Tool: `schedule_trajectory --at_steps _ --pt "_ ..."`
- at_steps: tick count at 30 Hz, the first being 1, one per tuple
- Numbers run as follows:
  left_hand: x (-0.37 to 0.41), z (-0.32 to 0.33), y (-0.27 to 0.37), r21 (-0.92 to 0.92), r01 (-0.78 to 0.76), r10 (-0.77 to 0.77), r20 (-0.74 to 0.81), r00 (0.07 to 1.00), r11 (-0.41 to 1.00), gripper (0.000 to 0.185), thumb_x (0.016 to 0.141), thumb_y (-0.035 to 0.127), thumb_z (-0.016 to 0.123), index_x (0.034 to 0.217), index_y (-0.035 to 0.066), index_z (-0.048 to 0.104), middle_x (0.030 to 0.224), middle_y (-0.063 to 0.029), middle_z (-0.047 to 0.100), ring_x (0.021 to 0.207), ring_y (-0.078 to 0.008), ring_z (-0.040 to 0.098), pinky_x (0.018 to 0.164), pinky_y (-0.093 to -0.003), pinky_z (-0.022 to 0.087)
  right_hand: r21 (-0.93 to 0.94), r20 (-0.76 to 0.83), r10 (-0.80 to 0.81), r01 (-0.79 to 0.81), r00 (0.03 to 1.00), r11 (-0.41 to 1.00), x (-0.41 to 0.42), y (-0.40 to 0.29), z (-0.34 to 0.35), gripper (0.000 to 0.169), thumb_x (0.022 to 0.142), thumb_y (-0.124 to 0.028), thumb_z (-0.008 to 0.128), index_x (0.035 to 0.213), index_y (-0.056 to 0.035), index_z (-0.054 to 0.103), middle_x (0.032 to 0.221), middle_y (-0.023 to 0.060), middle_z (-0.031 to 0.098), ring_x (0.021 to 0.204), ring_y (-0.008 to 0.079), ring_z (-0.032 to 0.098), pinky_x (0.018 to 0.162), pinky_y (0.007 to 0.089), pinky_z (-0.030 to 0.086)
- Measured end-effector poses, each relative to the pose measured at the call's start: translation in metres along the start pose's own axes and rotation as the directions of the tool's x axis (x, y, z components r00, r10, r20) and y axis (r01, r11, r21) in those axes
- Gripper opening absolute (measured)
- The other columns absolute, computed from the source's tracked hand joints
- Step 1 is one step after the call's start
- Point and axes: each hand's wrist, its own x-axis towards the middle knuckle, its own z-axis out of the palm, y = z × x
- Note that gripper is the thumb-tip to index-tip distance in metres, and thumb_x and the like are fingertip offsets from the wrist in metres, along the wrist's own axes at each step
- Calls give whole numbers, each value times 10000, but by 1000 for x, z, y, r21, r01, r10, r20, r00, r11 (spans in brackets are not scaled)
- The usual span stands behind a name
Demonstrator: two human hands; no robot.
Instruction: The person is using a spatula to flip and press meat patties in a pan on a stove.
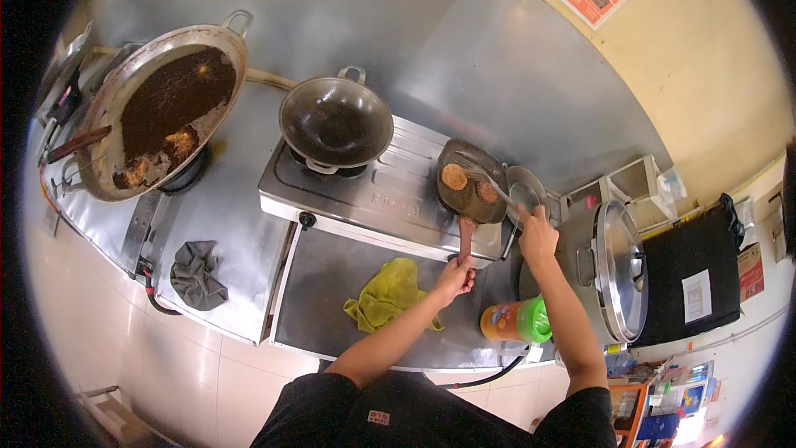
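My left hand (458,280) is closed around the brown handle (466,238) of a dark square frying pan (470,206). The pan rests over the right end of a steel Rinnai gas stove (348,193). Two round patties are in it: a lighter browned patty (454,177) on the left and a darker, redder patty (487,193) on the right. In my right hand (538,235) is a metal spatula (501,191), its blade reaching into the pan by the right patty. Whether the blade is under that patty, I cannot tell.
On the left burner stands a dark wok (336,124). Farther left, a large pan of dark oil (180,99) holds frying pieces. A green cloth (392,295), a grey cloth (199,275) and an orange container with a green lid (507,320) lie nearer. A lidded steel pot (612,274) stands right.
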Motion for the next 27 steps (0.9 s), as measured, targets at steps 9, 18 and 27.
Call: schedule_trajectory --at_steps 9,18,27 --pt "-9 -2 6 -48 -10 11 17 1000 999 229 955 353 442 963 123 443 690 30 444 528 -71 424 442 -207 361 437 13 -187 163 982 884 30 -9 19 432 819 -152 488 1246 -89 508 897 253 620 876 403 600 781 492 462" --pt "-1 1 -9 -130 -129 130 -3 992 983 206 954 330 448 912 130 417 678 39 431 499 -54 400 407 -194 318 246 267 -226 160 937 956 16 -71 31 465 806 -115 455 1243 41 435 839 309 608 795 446 613 716 514 488" --pt "-2 15 -14 -144 -137 134 -32 990 980 193 953 317 452 899 145 384 661 38 408 461 -46 360 378 -201 271 196 229 -218 174 949 965 60 -57 65 439 826 -183 487 1201 41 448 882 299 614 827 440 615 753 505 494"
